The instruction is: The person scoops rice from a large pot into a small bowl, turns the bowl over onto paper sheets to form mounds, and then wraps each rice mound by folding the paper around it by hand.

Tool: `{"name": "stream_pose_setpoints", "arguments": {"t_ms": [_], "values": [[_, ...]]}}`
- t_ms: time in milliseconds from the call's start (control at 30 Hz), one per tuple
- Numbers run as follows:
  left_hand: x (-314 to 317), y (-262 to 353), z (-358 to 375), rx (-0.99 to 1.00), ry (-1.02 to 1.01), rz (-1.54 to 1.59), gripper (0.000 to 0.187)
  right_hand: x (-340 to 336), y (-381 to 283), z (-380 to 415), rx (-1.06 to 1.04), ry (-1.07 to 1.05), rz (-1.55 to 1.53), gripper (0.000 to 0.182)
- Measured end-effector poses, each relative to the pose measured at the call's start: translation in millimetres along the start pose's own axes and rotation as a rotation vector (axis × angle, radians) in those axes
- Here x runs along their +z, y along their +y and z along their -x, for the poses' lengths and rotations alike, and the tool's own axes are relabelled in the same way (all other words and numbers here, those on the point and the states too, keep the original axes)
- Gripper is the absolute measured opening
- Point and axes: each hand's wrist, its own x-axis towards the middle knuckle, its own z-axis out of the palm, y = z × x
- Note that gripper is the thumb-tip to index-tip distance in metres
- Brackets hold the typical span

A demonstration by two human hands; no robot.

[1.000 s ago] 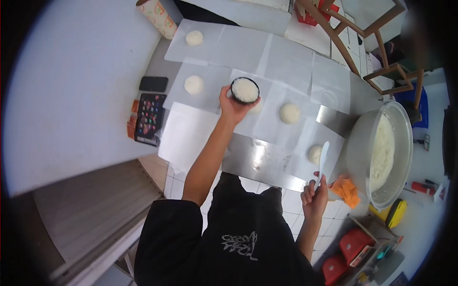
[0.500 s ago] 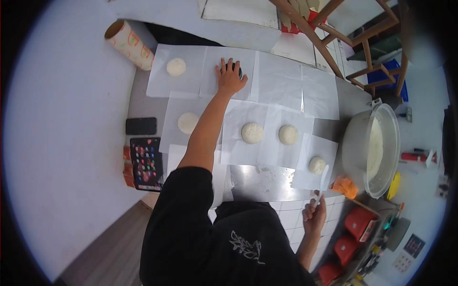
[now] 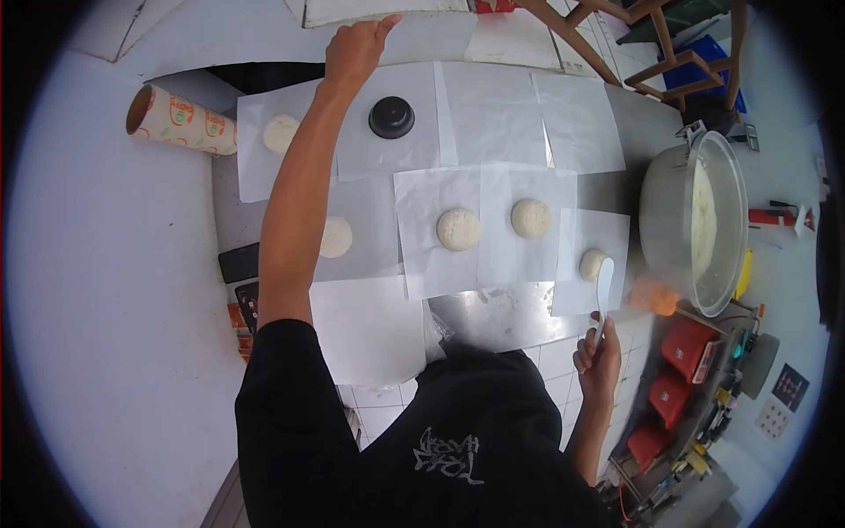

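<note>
My left hand (image 3: pixel 355 48) is raised past the far edge of the table, its fingers mostly curled; nothing shows in it. Below and right of it, a small black bowl (image 3: pixel 391 118) lies upside down on a sheet of white paper. My right hand (image 3: pixel 598 359) grips the handle of a white spoon (image 3: pixel 605 280) at the near edge. The spoon's head overlaps a round white dough ball (image 3: pixel 591 262) on paper. Two more dough balls, a middle one (image 3: pixel 459 229) and one to its right (image 3: pixel 531 218), sit on their own sheets.
More dough rounds lie left, partly behind my left arm. A large clear tub (image 3: pixel 662 220) with white contents stands right, an orange cloth (image 3: pixel 653 297) beside it. A cardboard tube (image 3: pixel 185 121) lies at the far left. Wooden bars (image 3: pixel 616 53) rise behind the table.
My left hand has come off the black bowl and moved away up and left, leaving the bowl on the paper. The spoon in my right hand now overlaps the dough ball.
</note>
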Motion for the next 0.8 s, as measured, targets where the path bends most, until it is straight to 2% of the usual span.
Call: {"name": "stream_pose_setpoints", "arguments": {"t_ms": [67, 133, 167, 200, 267, 300, 333, 367, 400, 433, 467, 500, 567, 667, 733, 800], "values": [[5, 7, 8, -0.018, -0.081, -0.038, 0.033, 1, 1, 0, 0.025, 0.018, -0.001, 0.038], [18, 11, 19, 0.367, 0.207, 0.274, 0.038, -1, 4, -1, 0.018, 0.008, 0.013, 0.038], [12, 3, 18, 0.318, 0.052, 0.377, 0.052, -4, 5, 1, 0.04, 0.038, 0.006, 0.038], [13, 0, 19, 0.318, 0.019, 0.382, 0.052, -4, 6, -1, 0.034, 0.044, 0.025, 0.038], [-16, 21, 26, -0.079, 0.04, 0.751, 0.023, 0, 7, -2, 0.044, 0.06, 0.032, 0.038], [-11, 13, 23, -0.078, 0.024, 0.746, 0.023, 4, 6, -4, 0.048, 0.079, 0.063, 0.036], [-1, 0, 18, -0.027, 0.066, 0.726, 0.026, 7, 6, -5, 0.048, 0.094, 0.095, 0.035], [11, -11, 13, 0.024, 0.113, 0.707, 0.039, 8, 7, -7, 0.056, 0.102, 0.111, 0.035], [30, -17, 11, 0.025, 0.111, 0.705, 0.039, 10, 8, -8, 0.057, 0.102, 0.108, 0.035], [54, -23, 13, 0.125, 0.1, 0.178, 0.039, 12, 9, -9, 0.073, 0.092, 0.112, 0.035], [79, -31, 16, 0.216, 0.088, -0.348, 0.054, 15, 9, -11, 0.084, 0.08, 0.117, 0.035], [112, -44, 23, 0.211, 0.09, -0.347, 0.054, 16, 9, -14, 0.083, 0.078, 0.122, 0.035], [167, -72, 49, 0.396, 0.129, -0.377, 0.061, 17, 11, -15, 0.098, 0.023, 0.121, 0.036], [172, -72, 52, 0.229, 0.028, -0.434, 0.063, 16, 10, -13, 0.077, -0.003, 0.064, 0.038], [166, -74, 42, 0.295, 0.04, -0.458, 0.065, 20, 7, -14, 0.07, 0.008, 0.027, 0.037], [161, -69, 39, 0.114, -0.031, -0.19, 0.074, 17, 5, -13, 0.052, -0.008, 0.057, 0.037]]}}
